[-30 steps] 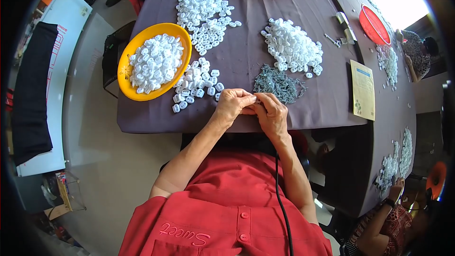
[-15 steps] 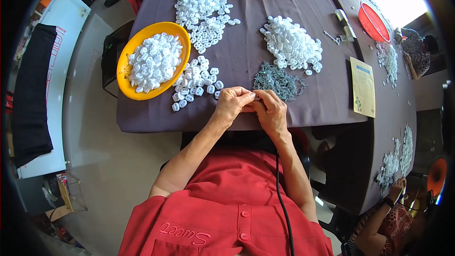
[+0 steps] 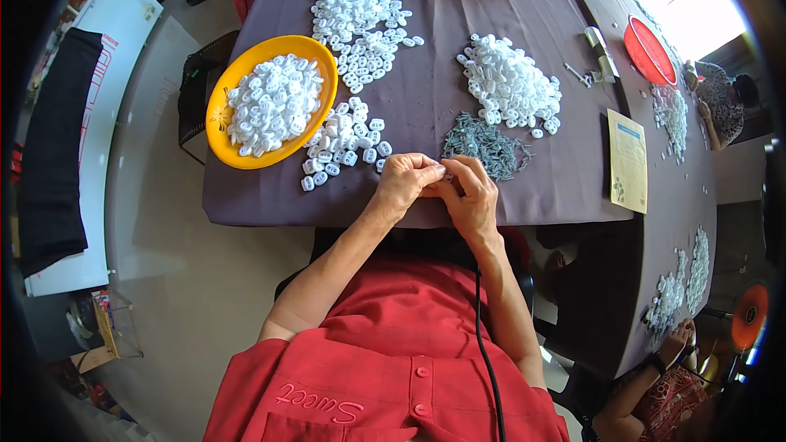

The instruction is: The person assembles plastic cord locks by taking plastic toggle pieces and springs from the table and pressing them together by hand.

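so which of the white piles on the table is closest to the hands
The small loose pile of white pieces just right of the yellow bowl, lying a little to the left of the hands. The other two white piles sit farther up the table.

Left hand (image 3: 407, 182) and right hand (image 3: 469, 194) marginally nearer the table edge.

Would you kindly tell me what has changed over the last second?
Almost nothing visibly changed. The left hand and right hand stay pressed together at the table edge, pinching something too small to identify. The yellow bowl, white pieces and grey pile lie as before.
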A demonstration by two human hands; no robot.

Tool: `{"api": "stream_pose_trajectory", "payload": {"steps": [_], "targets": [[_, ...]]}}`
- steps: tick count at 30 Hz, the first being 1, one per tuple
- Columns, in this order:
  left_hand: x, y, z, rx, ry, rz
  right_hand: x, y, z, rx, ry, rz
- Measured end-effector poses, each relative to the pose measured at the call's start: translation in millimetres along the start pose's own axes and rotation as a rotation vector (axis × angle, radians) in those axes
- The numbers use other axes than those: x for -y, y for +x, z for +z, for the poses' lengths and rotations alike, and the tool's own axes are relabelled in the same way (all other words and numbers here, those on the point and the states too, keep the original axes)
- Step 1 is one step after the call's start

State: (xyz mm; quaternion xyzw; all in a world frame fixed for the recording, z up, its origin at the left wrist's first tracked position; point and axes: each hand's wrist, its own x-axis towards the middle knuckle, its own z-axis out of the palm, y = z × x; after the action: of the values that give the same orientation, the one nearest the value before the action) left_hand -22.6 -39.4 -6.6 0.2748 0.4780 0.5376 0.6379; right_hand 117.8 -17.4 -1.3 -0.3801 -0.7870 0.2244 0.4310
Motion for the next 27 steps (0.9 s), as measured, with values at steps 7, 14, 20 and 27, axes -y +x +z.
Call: {"api": "stream_pose_trajectory", "payload": {"steps": [7,14,20,27], "targets": [[-3.2,1.2,-1.4,0.047,-0.015,-0.050,0.9,-2.4,-1.0,0.021,-0.007,0.008],[-7.6,-0.2,-0.3,0.061,0.058,-0.050,0.9,-3.0,-1.8,0.021,-0.030,-0.059],[-11.2,0.3,-2.2,0.104,0.107,-0.053,-0.6,-3.8,-2.4,0.038,-0.031,-0.060],[-10.6,0.6,-4.1,0.115,0.149,-0.039,-1.2,-2.8,-1.2,0.032,-0.035,-0.049]]}}
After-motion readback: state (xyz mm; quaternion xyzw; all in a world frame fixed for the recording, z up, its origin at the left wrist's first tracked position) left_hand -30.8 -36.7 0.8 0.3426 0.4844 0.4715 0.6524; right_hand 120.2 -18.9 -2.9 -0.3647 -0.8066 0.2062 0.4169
